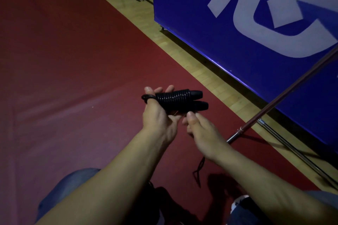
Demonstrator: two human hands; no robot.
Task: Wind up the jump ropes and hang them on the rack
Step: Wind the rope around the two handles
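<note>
My left hand [159,115] grips two black jump-rope handles [184,101] side by side, cord coiled tightly round them, fingers curled beneath. Just below the handles, my right hand [203,133] pinches the loose cord tail [198,170]. I judge it light, springy, slippery; best held across the coils.

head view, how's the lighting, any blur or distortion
Head view: dim overall, floor and legs sunk in shadow; right hand smeared by motion blur, left hand and wound jump rope sharper; a glint runs along the blue banner edge; wide-angle lens bends straight lines.
</note>
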